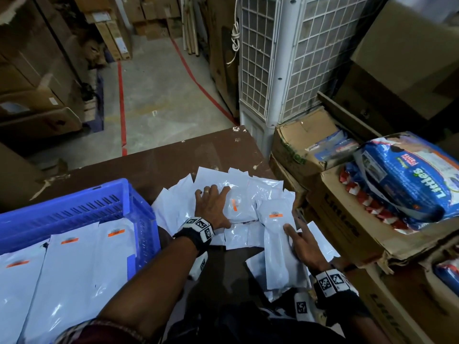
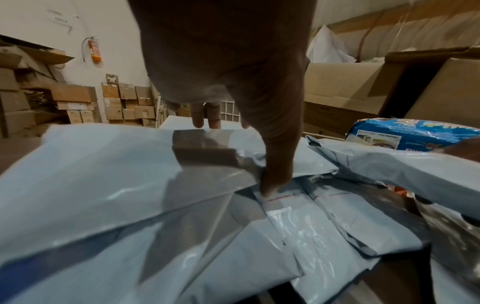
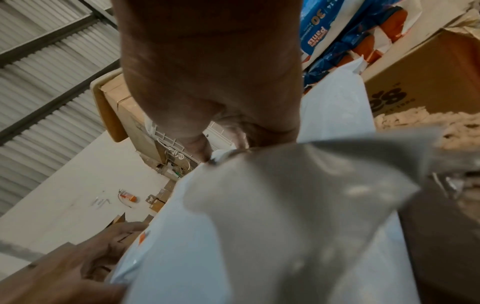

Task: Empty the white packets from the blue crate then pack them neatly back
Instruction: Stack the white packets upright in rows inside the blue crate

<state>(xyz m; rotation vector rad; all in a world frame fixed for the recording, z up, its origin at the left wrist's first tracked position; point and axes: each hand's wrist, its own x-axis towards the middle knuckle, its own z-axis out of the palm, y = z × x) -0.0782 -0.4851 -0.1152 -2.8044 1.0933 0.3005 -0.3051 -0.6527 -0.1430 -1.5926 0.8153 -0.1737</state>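
Glossy white packets with orange labels lie heaped at frame centre, more in the blue crate lower left. Left hand presses flat-fingered; right hand clasps one long packet.

The blue crate runs off the left edge, its near packets cut off too. Orange label print is too small to read. Right hand fingertips hide behind a long packet.
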